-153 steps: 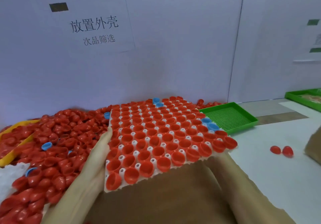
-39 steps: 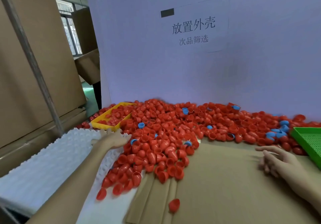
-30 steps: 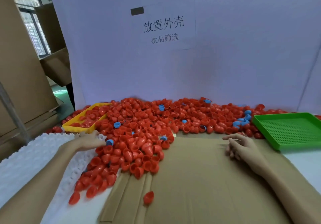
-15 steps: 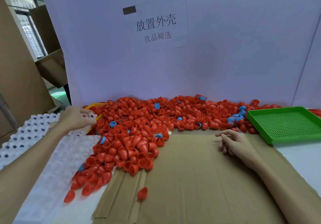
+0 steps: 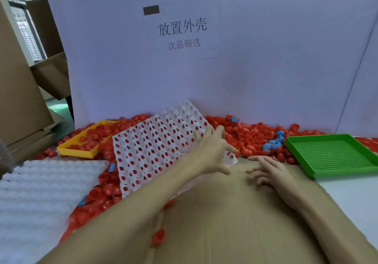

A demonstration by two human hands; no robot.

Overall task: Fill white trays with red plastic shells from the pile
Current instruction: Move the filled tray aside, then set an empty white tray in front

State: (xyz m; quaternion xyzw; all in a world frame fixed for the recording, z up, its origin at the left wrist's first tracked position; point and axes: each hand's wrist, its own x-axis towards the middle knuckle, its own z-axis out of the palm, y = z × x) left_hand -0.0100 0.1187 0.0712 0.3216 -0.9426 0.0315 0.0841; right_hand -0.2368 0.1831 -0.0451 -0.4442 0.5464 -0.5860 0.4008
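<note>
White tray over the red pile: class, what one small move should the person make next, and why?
Probably lower the white tray flat onto the cardboard. It is tilted on the red shells, its holes empty with red showing through. The left hand lies on its right edge; the right hand rests open on the cardboard, free to steady it.

I have just one view, from the camera on my head. It looks forward and down, close over the cardboard sheet [image 5: 235,212] at the bottom of the frame. My left hand [image 5: 212,151] and right hand [image 5: 268,169] reach in from below. The white wall [image 5: 276,59] fills the top, and it is near.
</note>
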